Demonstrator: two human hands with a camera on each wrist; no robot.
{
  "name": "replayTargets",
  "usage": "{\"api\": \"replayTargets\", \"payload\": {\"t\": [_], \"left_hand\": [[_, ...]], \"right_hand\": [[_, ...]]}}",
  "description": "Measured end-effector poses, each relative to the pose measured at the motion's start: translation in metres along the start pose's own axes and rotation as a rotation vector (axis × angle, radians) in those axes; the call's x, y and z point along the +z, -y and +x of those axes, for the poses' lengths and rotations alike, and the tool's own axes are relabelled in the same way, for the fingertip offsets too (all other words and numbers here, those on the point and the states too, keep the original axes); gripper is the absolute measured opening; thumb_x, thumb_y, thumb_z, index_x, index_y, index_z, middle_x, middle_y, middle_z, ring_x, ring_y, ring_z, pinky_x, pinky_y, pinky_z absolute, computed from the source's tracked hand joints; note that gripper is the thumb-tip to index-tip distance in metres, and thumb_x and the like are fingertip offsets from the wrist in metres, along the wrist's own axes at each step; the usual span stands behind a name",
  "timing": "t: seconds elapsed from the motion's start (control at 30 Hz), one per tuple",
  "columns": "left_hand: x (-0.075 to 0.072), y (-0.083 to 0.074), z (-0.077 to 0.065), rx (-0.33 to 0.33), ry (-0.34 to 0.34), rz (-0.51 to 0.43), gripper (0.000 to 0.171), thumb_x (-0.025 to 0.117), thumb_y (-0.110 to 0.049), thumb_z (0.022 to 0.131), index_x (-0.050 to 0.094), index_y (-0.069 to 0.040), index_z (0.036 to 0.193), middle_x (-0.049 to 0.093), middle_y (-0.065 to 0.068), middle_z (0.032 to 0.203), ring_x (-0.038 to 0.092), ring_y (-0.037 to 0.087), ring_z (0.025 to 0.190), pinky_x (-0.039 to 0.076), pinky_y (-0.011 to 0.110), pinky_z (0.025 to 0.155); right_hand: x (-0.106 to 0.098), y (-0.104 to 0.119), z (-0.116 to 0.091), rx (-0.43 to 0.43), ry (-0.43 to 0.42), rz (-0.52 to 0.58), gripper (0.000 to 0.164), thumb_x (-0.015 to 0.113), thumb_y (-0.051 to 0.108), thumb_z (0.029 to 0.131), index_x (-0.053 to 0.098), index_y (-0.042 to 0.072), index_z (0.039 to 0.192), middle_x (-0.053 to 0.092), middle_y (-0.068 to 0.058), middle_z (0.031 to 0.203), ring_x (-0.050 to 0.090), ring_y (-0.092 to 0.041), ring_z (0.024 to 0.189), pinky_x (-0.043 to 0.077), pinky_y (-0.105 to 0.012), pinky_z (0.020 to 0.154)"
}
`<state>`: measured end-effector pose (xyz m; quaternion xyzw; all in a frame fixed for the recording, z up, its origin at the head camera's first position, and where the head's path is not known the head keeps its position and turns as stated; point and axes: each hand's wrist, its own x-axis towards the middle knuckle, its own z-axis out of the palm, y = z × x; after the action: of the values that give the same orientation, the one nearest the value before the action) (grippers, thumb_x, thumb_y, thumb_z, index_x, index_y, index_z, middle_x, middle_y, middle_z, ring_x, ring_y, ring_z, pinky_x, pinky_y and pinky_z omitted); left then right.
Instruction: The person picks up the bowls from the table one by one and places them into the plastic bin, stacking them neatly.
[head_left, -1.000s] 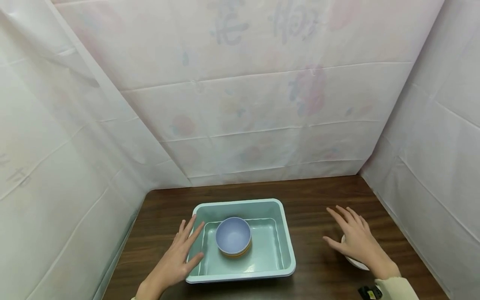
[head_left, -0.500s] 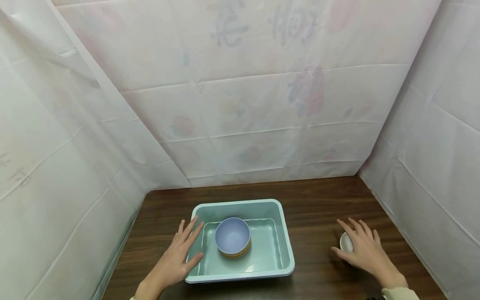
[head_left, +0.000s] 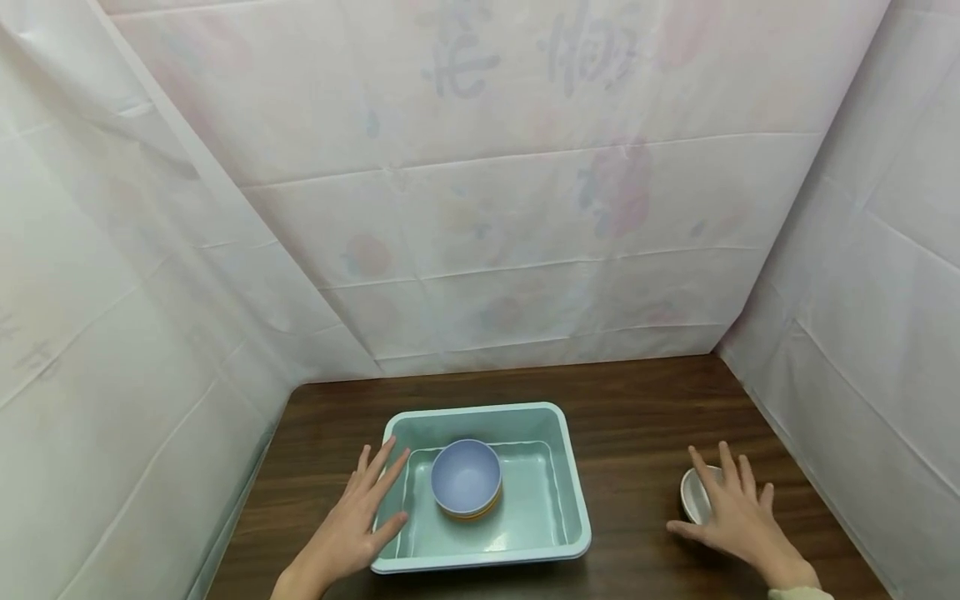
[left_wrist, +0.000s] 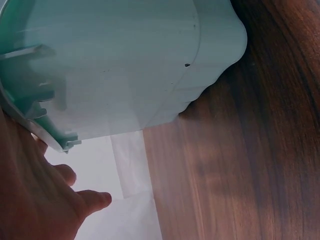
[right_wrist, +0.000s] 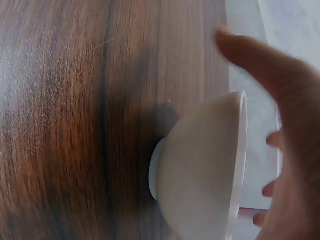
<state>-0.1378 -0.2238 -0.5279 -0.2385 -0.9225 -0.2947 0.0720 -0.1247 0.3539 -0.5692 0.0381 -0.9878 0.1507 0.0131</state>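
My left hand (head_left: 348, 521) rests at the left rim of a pale green plastic basin (head_left: 480, 558), fingers straight and spread. The left wrist view shows the basin's outer wall (left_wrist: 125, 65) beside that hand. Inside the basin stands a purple-blue bowl (head_left: 467, 477), stacked on something orange-yellow (head_left: 480, 512) that is mostly hidden. On the right, my right hand (head_left: 742, 517) hovers over a white bowl (head_left: 695, 500) with fingers spread. In the right wrist view, this bowl (right_wrist: 200, 165) sits upright on its foot, and the thumb stays apart from it.
A dark wood-grain table (head_left: 630, 400) carries everything. White printed sheeting (head_left: 525, 208) rises behind the table, with more sheeting along the left side (head_left: 150, 375) and right side (head_left: 877, 333). Bare wood lies between the basin and the white bowl.
My right hand has moved right and toward me, its fingers spreading wider over the white bowl, so more of the bowl shows. The left hand and the basin have stayed put.
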Motion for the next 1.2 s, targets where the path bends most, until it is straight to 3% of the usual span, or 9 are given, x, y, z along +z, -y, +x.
{"api": "replayTargets", "payload": {"t": [0.13, 0.33, 0.57, 0.87, 1.2], "left_hand": [[0.000, 0.000, -0.001, 0.002, -0.002, 0.005, 0.077, 0.068, -0.035, 0.097, 0.029, -0.030, 0.164, 0.020, 0.015, 0.172, 0.010, 0.061, 0.152, 0.024, 0.090, 0.097], [0.000, 0.001, 0.000, 0.000, 0.001, 0.000, 0.076, 0.067, -0.035, 0.098, 0.029, -0.030, 0.164, 0.019, 0.013, 0.172, 0.008, 0.059, 0.153, 0.023, 0.090, 0.098], [0.000, 0.000, 0.000, 0.011, -0.002, -0.007, 0.075, 0.067, -0.034, 0.098, 0.030, -0.029, 0.164, 0.019, 0.015, 0.172, 0.008, 0.060, 0.152, 0.023, 0.091, 0.096], [0.001, 0.001, -0.002, -0.007, -0.011, -0.021, 0.076, 0.069, -0.033, 0.097, 0.031, -0.032, 0.163, 0.020, 0.010, 0.173, 0.007, 0.058, 0.154, 0.022, 0.091, 0.097], [0.003, 0.002, -0.001, -0.002, -0.015, -0.014, 0.076, 0.069, -0.034, 0.097, 0.032, -0.029, 0.163, 0.020, 0.011, 0.172, 0.008, 0.059, 0.153, 0.024, 0.090, 0.098]], "right_hand": [[0.003, -0.002, -0.002, 0.022, 0.011, -0.017, 0.139, 0.080, 0.075, 0.068, -0.002, 0.024, 0.167, 0.002, -0.040, 0.164, 0.012, -0.076, 0.139, 0.006, -0.096, 0.091], [0.005, -0.006, -0.001, 0.019, 0.035, -0.026, 0.128, 0.077, 0.074, 0.073, 0.006, 0.025, 0.167, 0.004, -0.042, 0.162, 0.012, -0.078, 0.137, 0.006, -0.097, 0.090], [0.010, -0.010, 0.001, -0.005, 0.028, -0.055, 0.115, 0.077, 0.073, 0.074, 0.023, 0.027, 0.165, 0.018, -0.042, 0.158, 0.022, -0.077, 0.134, 0.023, -0.096, 0.083], [0.013, -0.006, 0.002, 0.001, 0.027, -0.066, 0.112, 0.079, 0.072, 0.073, 0.028, 0.028, 0.162, 0.024, -0.040, 0.157, 0.028, -0.073, 0.133, 0.035, -0.091, 0.075], [0.009, -0.005, 0.003, -0.015, 0.035, -0.073, 0.108, 0.084, 0.063, 0.072, 0.033, 0.025, 0.159, 0.030, -0.038, 0.152, 0.033, -0.072, 0.130, 0.037, -0.090, 0.073]]}}
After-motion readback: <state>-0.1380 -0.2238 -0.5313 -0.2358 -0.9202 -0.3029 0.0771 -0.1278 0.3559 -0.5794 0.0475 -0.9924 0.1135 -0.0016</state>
